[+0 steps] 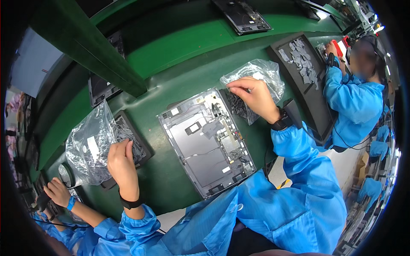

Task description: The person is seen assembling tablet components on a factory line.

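Meanwhile, the right hand [255, 97] pressed thumb and forefinger together above a clear bag [273, 79], the left hand [122, 165] hung near dark pieces [137, 150], its grip unclear, and an open casing [200, 158] lay between.

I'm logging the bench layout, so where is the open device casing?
In the head view, the open device casing lies mid-picture on the green bench, right of the left hand, with the right hand near its upper right corner.
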Available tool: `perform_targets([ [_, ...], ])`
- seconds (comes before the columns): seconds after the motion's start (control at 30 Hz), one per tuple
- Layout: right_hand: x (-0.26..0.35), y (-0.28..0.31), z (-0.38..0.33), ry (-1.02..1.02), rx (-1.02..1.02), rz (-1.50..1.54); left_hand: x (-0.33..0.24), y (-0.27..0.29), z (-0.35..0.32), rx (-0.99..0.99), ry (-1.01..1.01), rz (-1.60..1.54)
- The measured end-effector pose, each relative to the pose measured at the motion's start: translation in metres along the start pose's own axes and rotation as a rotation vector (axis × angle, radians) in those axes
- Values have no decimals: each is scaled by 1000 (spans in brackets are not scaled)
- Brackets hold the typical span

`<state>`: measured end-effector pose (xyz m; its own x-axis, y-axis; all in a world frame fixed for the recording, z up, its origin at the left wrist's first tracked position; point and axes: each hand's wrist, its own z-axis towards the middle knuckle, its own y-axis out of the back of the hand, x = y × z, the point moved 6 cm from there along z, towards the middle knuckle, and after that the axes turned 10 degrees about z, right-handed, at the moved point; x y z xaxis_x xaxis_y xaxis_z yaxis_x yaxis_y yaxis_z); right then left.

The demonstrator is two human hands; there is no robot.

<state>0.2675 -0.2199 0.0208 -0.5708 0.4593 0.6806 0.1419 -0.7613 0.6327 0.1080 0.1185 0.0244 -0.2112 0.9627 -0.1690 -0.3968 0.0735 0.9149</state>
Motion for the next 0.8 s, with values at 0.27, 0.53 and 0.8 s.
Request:
perform_targets([
  [0.27,-24,-8,-7,-549,61,944,-1,3,4,-32,0,32],
  [0.53,-22,-19,-2,-559,61,999,8,2,-6,-65,61,8],
  [0.8,-23,-21,17,-266,129,361,12,-18,-3,2,250,-281],
])
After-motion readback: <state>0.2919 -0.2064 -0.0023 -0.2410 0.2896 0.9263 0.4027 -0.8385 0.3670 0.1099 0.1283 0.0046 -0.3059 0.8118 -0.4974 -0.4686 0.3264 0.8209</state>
